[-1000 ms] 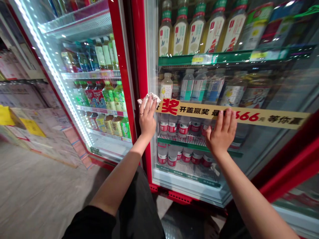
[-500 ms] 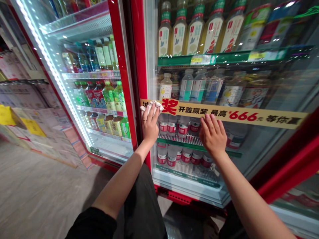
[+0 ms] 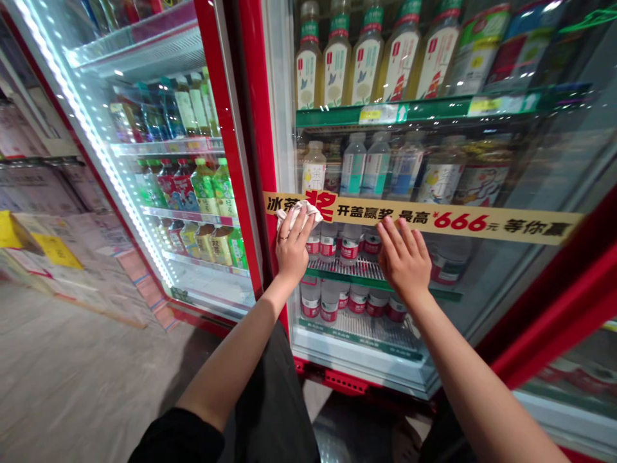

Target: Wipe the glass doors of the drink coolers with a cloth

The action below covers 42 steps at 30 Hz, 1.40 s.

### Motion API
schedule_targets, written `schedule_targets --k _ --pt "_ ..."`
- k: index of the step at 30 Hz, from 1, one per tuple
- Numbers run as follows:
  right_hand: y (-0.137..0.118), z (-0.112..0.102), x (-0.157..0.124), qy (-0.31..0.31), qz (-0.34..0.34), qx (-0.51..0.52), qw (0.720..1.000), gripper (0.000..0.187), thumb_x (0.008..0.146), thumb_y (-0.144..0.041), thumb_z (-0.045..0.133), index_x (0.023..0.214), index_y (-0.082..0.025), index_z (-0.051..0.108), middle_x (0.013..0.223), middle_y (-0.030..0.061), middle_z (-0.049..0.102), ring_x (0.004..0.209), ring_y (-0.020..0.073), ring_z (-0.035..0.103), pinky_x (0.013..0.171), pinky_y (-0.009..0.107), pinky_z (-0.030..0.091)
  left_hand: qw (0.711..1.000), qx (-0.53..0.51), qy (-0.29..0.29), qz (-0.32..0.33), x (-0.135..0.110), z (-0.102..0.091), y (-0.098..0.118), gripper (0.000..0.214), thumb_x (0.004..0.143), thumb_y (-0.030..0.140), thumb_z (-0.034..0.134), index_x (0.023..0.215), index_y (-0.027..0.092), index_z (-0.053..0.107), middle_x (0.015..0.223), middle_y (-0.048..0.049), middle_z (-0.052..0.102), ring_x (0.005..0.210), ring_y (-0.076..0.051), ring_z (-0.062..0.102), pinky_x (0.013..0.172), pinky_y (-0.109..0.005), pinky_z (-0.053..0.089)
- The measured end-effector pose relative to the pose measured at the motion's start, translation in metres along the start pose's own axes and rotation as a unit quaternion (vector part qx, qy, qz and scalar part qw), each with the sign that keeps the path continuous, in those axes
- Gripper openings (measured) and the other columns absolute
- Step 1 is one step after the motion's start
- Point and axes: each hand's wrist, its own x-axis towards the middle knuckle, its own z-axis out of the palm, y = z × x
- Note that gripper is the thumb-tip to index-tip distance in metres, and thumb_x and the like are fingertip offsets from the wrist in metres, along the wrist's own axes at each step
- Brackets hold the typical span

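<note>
My left hand point(image 3: 293, 247) presses a crumpled white cloth point(image 3: 308, 211) against the left part of a long yellow sticker strip point(image 3: 520, 226). This strip, with black and red lettering, runs across the glass door point(image 3: 486, 276) of a red-framed drinks fridge. The cloth partly covers the lettering. Farther right, my right hand point(image 3: 405, 262) lies against the glass with its fingers stretched out, the tips at the strip's lower edge. It holds nothing. Behind the glass, bottles with red-and-white labels point(image 3: 349, 247) stand near both hands.
On the left is another lit drinks fridge point(image 3: 236, 138) with several shelves of bottles. Stacked boxes point(image 3: 91, 273) with yellow signs line the floor point(image 3: 101, 379) beyond it. A red frame point(image 3: 544, 360) rises at the lower right. My knees are close to the fridge base.
My left hand and the cloth have slid a little to the right along the strip, uncovering more lettering at its left end. My right hand stays at nearly the same spot. The view has shifted slightly.
</note>
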Motion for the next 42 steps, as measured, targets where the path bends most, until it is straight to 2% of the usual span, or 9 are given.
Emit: schedule_targets --k 6,12,16,19,26,29,33,39,42 --pt "-0.001 0.0 0.001 0.012 -0.002 0.008 1.0 0.079 0.107 -0.021 0.055 0.176 -0.031 0.017 0.172 0.0038 0.047 0.158 0.0269 0.05 0.13 0.048 0.038 0.992 0.012 -0.083 0.093 0.02 -0.008 -0.003 0.077 0.105 0.0 0.04 0.172 0.038 0.031 0.171 0.0014 0.052 0.166 -0.021 0.035 0.139 -0.051 0.034" --pt "-0.001 -0.001 0.001 0.003 -0.003 -0.001 1.0 0.08 0.108 -0.022 0.054 0.176 -0.031 0.014 0.172 0.0041 0.046 0.159 0.0256 0.048 0.134 0.046 0.034 0.998 0.008 -0.06 0.033 0.022 -0.006 0.009 0.079 0.105 0.0 0.036 0.174 0.037 0.025 0.175 0.0012 0.046 0.169 -0.021 0.029 0.139 -0.052 0.034" --pt "0.0 -0.001 0.0 -0.008 -0.001 -0.005 1.0 0.079 0.108 -0.022 0.052 0.176 -0.031 0.013 0.173 0.0042 0.045 0.158 0.0268 0.05 0.133 0.048 0.035 0.993 0.018 -0.083 0.081 0.021 -0.004 0.025 0.073 0.106 0.002 0.039 0.172 0.032 0.032 0.169 -0.0019 0.053 0.166 -0.023 0.036 0.137 -0.052 0.037" --pt "0.001 0.0 0.0 -0.019 0.005 0.011 1.0 0.08 0.108 -0.022 0.051 0.176 -0.033 0.011 0.175 0.0035 0.042 0.16 0.0279 0.047 0.134 0.05 0.034 0.988 0.015 -0.105 0.108 0.032 -0.009 0.025 0.073 0.106 0.003 0.041 0.172 0.034 0.034 0.17 -0.0004 0.053 0.165 -0.022 0.038 0.137 -0.05 0.037" --pt "0.0 -0.001 0.0 -0.027 0.01 0.032 0.999 0.08 0.108 -0.02 0.051 0.176 -0.034 0.01 0.175 0.0027 0.042 0.161 0.0278 0.045 0.135 0.051 0.034 0.998 0.01 -0.062 0.03 0.024 -0.002 0.028 0.081 0.104 0.001 0.041 0.174 0.038 0.023 0.173 0.001 0.048 0.167 -0.022 0.034 0.138 -0.053 0.036" --pt "0.0 -0.001 0.0 -0.029 0.011 0.037 0.999 0.081 0.108 -0.02 0.051 0.176 -0.034 0.01 0.175 0.0026 0.041 0.162 0.0277 0.044 0.135 0.052 0.034 0.995 0.014 -0.087 0.053 0.022 0.001 0.037 0.078 0.104 0.002 0.043 0.174 0.034 0.027 0.172 -0.0005 0.049 0.166 -0.023 0.036 0.138 -0.054 0.035" --pt "-0.001 -0.002 0.001 -0.012 0.001 0.021 1.0 0.081 0.107 -0.02 0.053 0.176 -0.032 0.012 0.174 0.004 0.043 0.16 0.0275 0.046 0.134 0.05 0.035 0.989 0.013 -0.107 0.1 0.039 -0.004 0.039 0.074 0.105 0.002 0.043 0.171 0.033 0.036 0.171 0.0001 0.051 0.166 -0.021 0.037 0.138 -0.051 0.034" --pt "-0.001 -0.003 0.002 -0.009 -0.006 0.006 1.0 0.081 0.107 -0.02 0.051 0.177 -0.03 0.011 0.172 0.0047 0.046 0.158 0.0274 0.05 0.134 0.05 0.037 0.998 0.001 -0.054 0.039 0.032 0.0 0.045 0.078 0.105 0.002 0.04 0.174 0.035 0.025 0.172 -0.0004 0.05 0.168 -0.022 0.033 0.136 -0.051 0.039" --pt "-0.001 -0.003 0.001 -0.007 -0.006 0.012 1.0 0.081 0.107 -0.02 0.052 0.177 -0.031 0.011 0.173 0.0041 0.044 0.159 0.0269 0.048 0.134 0.05 0.036 0.997 -0.001 -0.068 0.038 0.026 0.007 0.055 0.078 0.106 0.005 0.04 0.175 0.035 0.022 0.172 -0.0003 0.05 0.167 -0.023 0.034 0.137 -0.053 0.038"
